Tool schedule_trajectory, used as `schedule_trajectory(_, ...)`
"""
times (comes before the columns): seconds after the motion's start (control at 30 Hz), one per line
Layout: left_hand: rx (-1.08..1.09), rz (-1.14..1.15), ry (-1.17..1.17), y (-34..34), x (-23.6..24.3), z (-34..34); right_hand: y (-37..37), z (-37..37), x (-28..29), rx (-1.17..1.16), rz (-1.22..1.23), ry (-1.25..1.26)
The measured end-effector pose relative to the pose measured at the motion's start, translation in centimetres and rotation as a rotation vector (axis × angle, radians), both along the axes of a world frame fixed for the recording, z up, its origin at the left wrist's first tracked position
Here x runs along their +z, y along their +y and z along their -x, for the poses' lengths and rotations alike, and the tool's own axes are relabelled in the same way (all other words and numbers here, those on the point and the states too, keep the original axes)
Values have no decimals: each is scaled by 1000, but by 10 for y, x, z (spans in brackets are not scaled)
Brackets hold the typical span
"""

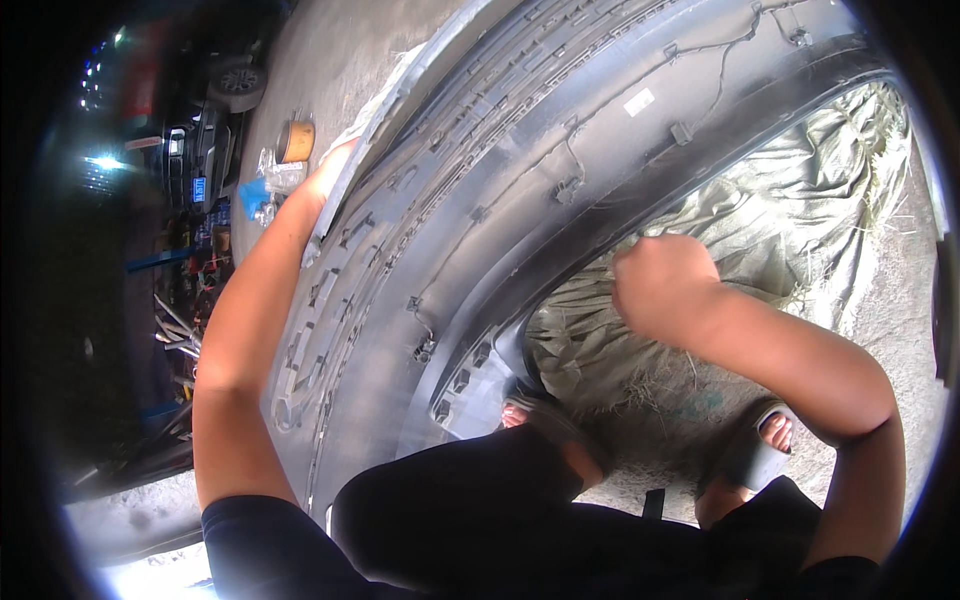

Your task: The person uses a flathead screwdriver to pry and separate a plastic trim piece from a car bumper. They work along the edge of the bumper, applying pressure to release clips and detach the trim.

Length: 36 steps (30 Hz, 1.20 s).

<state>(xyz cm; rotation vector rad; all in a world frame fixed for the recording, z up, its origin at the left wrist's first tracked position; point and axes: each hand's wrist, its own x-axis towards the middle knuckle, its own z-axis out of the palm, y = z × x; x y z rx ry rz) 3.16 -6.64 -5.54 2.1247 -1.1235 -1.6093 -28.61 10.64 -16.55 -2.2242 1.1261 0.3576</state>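
A large grey car bumper [520, 150] lies across the middle, its inner side facing me. A thin wiring harness [650, 65] with small sensors and clips runs along that side. My left hand [336, 172] reaches to the bumper's far left edge, which hides its fingers. At the bumper's right edge, my right hand [664, 285] is closed in a fist over a crumpled woven sheet [770, 220]. What the fist holds, if anything, is hidden. A small white label [638, 101] sticks to the bumper near the wiring.
The woven sheet with frayed edges covers the concrete floor on the right. My sandalled feet [765, 445] stand close to the bumper. At the left are an orange-brown round container [295, 141], a blue bag [256, 198], cluttered tools and a dark parked car [215, 130].
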Motion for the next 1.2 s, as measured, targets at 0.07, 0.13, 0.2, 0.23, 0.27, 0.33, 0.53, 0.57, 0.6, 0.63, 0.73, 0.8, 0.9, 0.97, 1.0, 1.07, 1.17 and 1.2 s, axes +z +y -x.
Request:
schedule_trajectory(0.07,2,3,-1,0,-1,-1,-1,2,-1,-33,-18,3)
schedule_trajectory(0.13,0,6,-1,0,-1,-2,-2,3,-1,-34,-2,18)
schedule_trajectory(0.2,-3,8,-2,0,-2,-3,-3,4,-2,-70,-15,15)
schedule_trajectory(0.23,-2,6,-3,0,-2,-4,-4,4,-2,-86,-18,15)
schedule_trajectory(0.27,-3,6,-4,0,-2,-5,-5,4,-2,-89,-27,16)
schedule_trajectory(0.33,-6,8,-6,-1,-1,-6,-6,3,-2,-97,-33,23)
schedule_trajectory(0.53,-18,8,-19,0,-2,-8,-1,1,0,-153,5,-3)
schedule_trajectory(0.57,-20,8,-21,-1,-2,-8,1,1,0,-148,16,-7)
schedule_trajectory(0.6,-18,7,-22,-1,-3,-9,1,1,0,-143,27,-10)
schedule_trajectory(0.63,-18,9,-22,-1,-3,-9,2,0,0,-138,48,-8)
schedule_trajectory(0.73,-25,9,-26,-2,-4,-9,2,-1,2,-136,46,3)
schedule_trajectory(0.8,-31,10,-28,-4,-5,-9,1,-3,3,-126,16,-1)
schedule_trajectory(0.9,-37,5,-33,-5,-6,-11,0,-3,5,-94,10,-10)
schedule_trajectory(0.97,-43,4,-34,-6,-6,-12,1,-2,4,-25,-3,1)
schedule_trajectory(1.0,-43,5,-40,-5,-7,-12,2,-1,4,32,-21,18)
schedule_trajectory(1.07,-49,2,-41,-7,-8,-14,3,-1,3,156,-35,36)
schedule_trajectory(1.17,-54,2,-49,-6,-8,-17,5,3,3,250,-49,27)
schedule_trajectory(1.2,-57,2,-50,-7,-8,-18,6,5,5,207,-67,17)
